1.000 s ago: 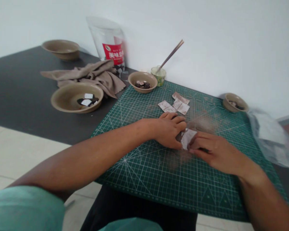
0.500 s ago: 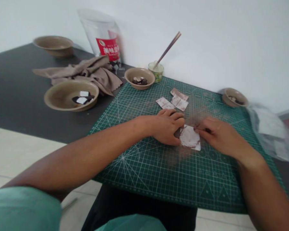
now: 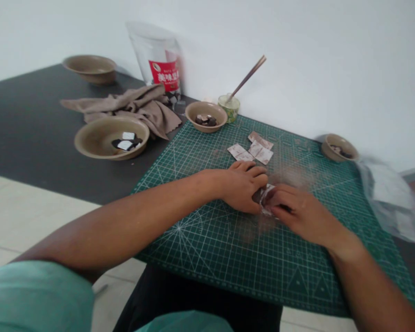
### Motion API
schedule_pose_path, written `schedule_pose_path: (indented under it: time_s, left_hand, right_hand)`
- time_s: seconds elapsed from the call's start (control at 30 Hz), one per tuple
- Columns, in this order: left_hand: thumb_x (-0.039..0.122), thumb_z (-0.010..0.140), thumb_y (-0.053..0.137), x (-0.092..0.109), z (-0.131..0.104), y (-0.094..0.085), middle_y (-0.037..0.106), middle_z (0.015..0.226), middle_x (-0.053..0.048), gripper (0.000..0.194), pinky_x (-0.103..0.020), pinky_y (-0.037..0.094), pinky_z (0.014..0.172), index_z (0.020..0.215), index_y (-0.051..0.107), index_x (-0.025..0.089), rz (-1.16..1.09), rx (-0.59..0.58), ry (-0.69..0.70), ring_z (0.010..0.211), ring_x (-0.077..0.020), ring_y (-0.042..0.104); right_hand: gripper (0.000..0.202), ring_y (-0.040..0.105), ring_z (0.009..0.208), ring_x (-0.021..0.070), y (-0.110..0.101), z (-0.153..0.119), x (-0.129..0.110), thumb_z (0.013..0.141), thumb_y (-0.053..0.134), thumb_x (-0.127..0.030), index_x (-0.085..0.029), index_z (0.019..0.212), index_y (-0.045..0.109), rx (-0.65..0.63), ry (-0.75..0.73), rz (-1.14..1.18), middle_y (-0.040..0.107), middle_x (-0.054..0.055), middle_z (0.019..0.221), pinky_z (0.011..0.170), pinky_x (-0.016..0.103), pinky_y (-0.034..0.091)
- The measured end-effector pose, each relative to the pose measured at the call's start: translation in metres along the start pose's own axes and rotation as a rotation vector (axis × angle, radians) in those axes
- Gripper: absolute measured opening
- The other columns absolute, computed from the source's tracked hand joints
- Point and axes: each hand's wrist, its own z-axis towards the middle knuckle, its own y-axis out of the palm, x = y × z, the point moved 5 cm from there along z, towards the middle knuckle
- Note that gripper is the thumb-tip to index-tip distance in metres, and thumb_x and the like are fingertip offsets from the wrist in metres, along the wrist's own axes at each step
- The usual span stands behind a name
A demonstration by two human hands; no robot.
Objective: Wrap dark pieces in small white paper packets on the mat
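A whitish, brown-smudged square piece (image 3: 267,199) lies on the green cutting mat (image 3: 207,244), mostly covered by my hands. My left hand (image 3: 245,185) rests on the mat with its fingers apart, thumb and fingertips at the left edge of the piece. Over its right part is my right hand (image 3: 290,205), fingers pinched together; what they hold, if anything, is hidden. Just beyond my left hand lie several similar smudged pieces (image 3: 262,152). Brown smears mark the mat around the hands.
A bowl of dark pieces (image 3: 206,108), a cup with chopsticks (image 3: 230,110) and a small bowl (image 3: 339,140) stand along the wall. On the left are two bowls (image 3: 90,150), (image 3: 90,64), a cloth (image 3: 138,106) and a clear container (image 3: 159,60). A plastic bag (image 3: 390,198) lies right.
My right hand has moved left across the square piece and now covers most of it. My left hand has stayed beside the piece. The whole view has shifted slightly.
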Motion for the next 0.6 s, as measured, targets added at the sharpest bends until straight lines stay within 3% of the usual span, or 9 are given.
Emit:
schedule_pose_path:
  time_s: [0.1, 0.17, 0.23, 0.27, 0.37, 0.43, 0.53, 0.6]
  left_hand:
    - [0.062, 0.082, 0.055, -0.001, 0.000, 0.000, 0.027, 0.164, -0.010, 0.072, -0.055, 0.022, 0.119, 0.141, 0.045, 0.022, 0.004, -0.007, -0.026, 0.149, -0.0394, 0.022]
    - [0.062, 0.082, 0.055, 0.000, 0.000, -0.001, 0.029, 0.164, -0.010, 0.071, -0.055, 0.021, 0.120, 0.140, 0.045, 0.022, 0.005, -0.016, -0.026, 0.150, -0.0387, 0.022]
    - [0.061, 0.082, 0.055, 0.000, 0.000, -0.001, 0.029, 0.163, -0.010, 0.071, -0.054, 0.021, 0.120, 0.140, 0.046, 0.021, 0.000, -0.016, -0.013, 0.150, -0.0384, 0.022]
    - [0.061, 0.082, 0.055, 0.000, 0.000, -0.001, 0.029, 0.163, -0.011, 0.071, -0.054, 0.020, 0.121, 0.140, 0.046, 0.021, -0.003, -0.012, -0.008, 0.150, -0.0386, 0.022]
    - [0.061, 0.082, 0.055, -0.001, 0.001, 0.000, 0.025, 0.165, -0.010, 0.071, -0.056, 0.021, 0.120, 0.140, 0.046, 0.022, -0.012, -0.008, -0.017, 0.150, -0.0402, 0.020]
    - [0.061, 0.081, 0.056, -0.002, 0.001, 0.001, 0.024, 0.166, -0.009, 0.071, -0.058, 0.021, 0.119, 0.140, 0.046, 0.023, -0.013, -0.012, -0.023, 0.150, -0.0407, 0.020]
    - [0.062, 0.081, 0.055, -0.001, 0.001, 0.001, 0.027, 0.164, -0.010, 0.071, -0.055, 0.021, 0.120, 0.140, 0.046, 0.022, -0.015, -0.009, -0.013, 0.150, -0.0396, 0.021]
    - [0.062, 0.082, 0.055, -0.001, 0.001, 0.001, 0.028, 0.164, -0.011, 0.072, -0.054, 0.021, 0.121, 0.140, 0.046, 0.021, -0.012, -0.001, -0.012, 0.150, -0.0392, 0.021]
  right_hand:
    - [0.015, 0.058, 0.076, 0.0205, -0.010, 0.000, 0.009, 0.096, 0.056, -0.026, -0.021, 0.082, 0.061, 0.131, 0.152, -0.204, 0.062, 0.004, 0.084, 0.069, 0.034, 0.043]
    - [0.014, 0.058, 0.075, 0.0199, -0.009, -0.001, 0.009, 0.094, 0.056, -0.024, -0.022, 0.082, 0.063, 0.085, 0.141, -0.181, 0.062, 0.004, 0.082, 0.067, 0.033, 0.042]
    - [0.013, 0.061, 0.084, 0.0197, 0.000, -0.002, 0.002, 0.096, 0.053, -0.021, -0.024, 0.091, 0.066, -0.053, 0.033, -0.063, 0.065, 0.004, 0.091, 0.073, 0.032, 0.045]
    - [0.013, 0.061, 0.087, 0.0199, 0.000, -0.002, 0.000, 0.097, 0.052, -0.022, -0.023, 0.093, 0.065, -0.047, 0.014, -0.050, 0.065, 0.004, 0.094, 0.075, 0.032, 0.046]
    - [0.015, 0.059, 0.081, 0.0212, -0.005, -0.003, 0.008, 0.098, 0.052, -0.025, -0.021, 0.087, 0.061, 0.097, 0.133, -0.222, 0.062, 0.006, 0.090, 0.070, 0.034, 0.044]
    - [0.016, 0.057, 0.076, 0.0209, -0.006, -0.004, 0.010, 0.096, 0.054, -0.026, -0.021, 0.083, 0.060, 0.108, 0.188, -0.288, 0.060, 0.005, 0.086, 0.067, 0.035, 0.042]
    - [0.014, 0.060, 0.082, 0.0196, 0.002, -0.003, 0.000, 0.097, 0.052, -0.023, -0.022, 0.087, 0.062, -0.017, 0.072, -0.132, 0.062, 0.004, 0.090, 0.071, 0.033, 0.044]
    - [0.013, 0.061, 0.090, 0.0200, 0.003, 0.000, -0.005, 0.098, 0.050, -0.021, -0.022, 0.091, 0.062, -0.017, 0.031, -0.062, 0.064, 0.005, 0.098, 0.078, 0.033, 0.045]
